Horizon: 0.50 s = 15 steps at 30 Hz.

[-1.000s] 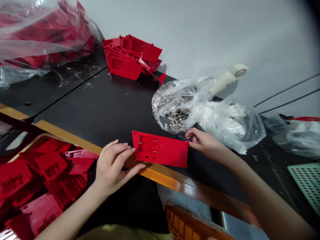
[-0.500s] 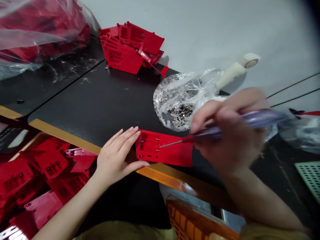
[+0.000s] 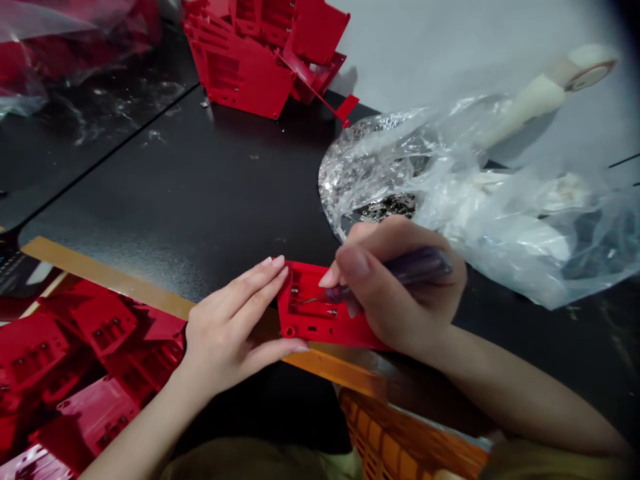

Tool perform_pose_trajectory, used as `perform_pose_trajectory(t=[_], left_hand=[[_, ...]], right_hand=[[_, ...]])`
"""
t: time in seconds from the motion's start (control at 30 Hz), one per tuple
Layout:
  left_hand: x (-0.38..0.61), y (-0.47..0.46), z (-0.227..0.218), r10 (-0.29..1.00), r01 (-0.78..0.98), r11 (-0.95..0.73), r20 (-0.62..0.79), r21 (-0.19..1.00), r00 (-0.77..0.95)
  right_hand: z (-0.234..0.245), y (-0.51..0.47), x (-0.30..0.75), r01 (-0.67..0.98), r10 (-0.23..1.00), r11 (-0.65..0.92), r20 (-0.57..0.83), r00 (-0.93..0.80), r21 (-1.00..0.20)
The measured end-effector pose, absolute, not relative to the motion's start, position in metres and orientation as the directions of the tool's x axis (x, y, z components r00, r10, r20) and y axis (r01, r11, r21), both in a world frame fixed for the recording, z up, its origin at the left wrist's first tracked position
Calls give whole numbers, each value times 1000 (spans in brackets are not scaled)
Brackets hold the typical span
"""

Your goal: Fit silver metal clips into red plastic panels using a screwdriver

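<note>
One slim-shafted tool [image 3: 419,268] (purple-handled) crosses a recessed red plastic panel [image 3: 350,331].

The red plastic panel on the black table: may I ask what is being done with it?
A person's left hand steadies one end of the red plastic panel. The right hand holds a purple-handled, screwdriver-like tool, its thin shaft reaching into the panel's slotted compartment, where small coil springs show. More red panels are piled farther back.

Olive right sleeve [image 3: 555,461], olive garment [image 3: 260,460] at waist, bare forearms [image 3: 163,403].
</note>
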<state>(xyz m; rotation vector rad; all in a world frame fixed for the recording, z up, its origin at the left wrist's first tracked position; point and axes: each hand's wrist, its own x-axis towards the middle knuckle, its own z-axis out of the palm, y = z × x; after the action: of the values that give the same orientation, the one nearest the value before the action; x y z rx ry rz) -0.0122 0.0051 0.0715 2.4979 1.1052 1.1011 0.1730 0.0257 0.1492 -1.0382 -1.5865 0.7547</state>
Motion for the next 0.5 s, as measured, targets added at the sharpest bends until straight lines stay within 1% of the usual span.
perform_pose_trajectory(t=[0.1,0.2,0.37,0.5], left_hand=[[-12,6,72,703,554,-703,556,446,444],[-12,6,71,702,552,-704,558,448,443],[-14,6,67,708,536,-701,548,469,446],[-14,5,65,695,544,-712,557,445,454]], right_hand=[[150,25,175,246,903,429,417,-102,-869],[152,25,175,235,898,437,408,-165,-868],[154,31,175,254,845,520,448,-292,-815],[152,37,177,217,829,523,432,-354,-824]])
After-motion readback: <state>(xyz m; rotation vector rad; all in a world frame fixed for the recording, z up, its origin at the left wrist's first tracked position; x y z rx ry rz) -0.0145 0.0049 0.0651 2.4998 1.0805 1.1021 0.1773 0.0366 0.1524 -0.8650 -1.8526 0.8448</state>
